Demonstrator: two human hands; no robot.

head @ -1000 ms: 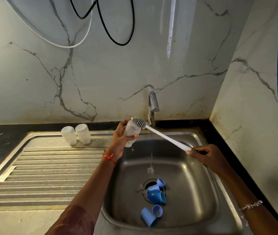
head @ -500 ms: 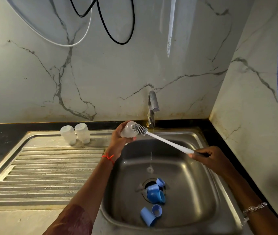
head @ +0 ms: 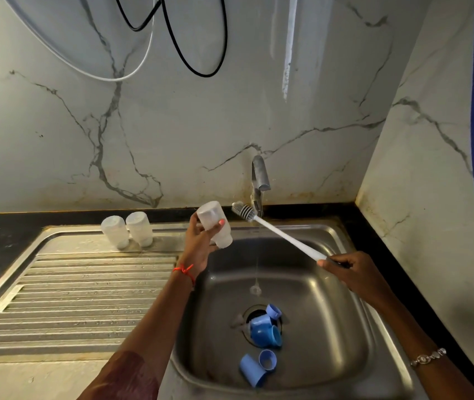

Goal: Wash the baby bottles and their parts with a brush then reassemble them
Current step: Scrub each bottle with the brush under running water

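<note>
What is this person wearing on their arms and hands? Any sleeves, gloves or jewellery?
No gloves: both hands are bare. The left hand has a knotted red thread round its wrist and a pink-painted thumbnail; a reddish patterned sleeve shows at the upper arm. The right hand has a silvery chain bracelet with pale stones at its wrist.

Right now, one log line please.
left hand: holds bottle | right hand: holds brush, head outside bottle | tap: trickling | blue parts: in sink
</note>
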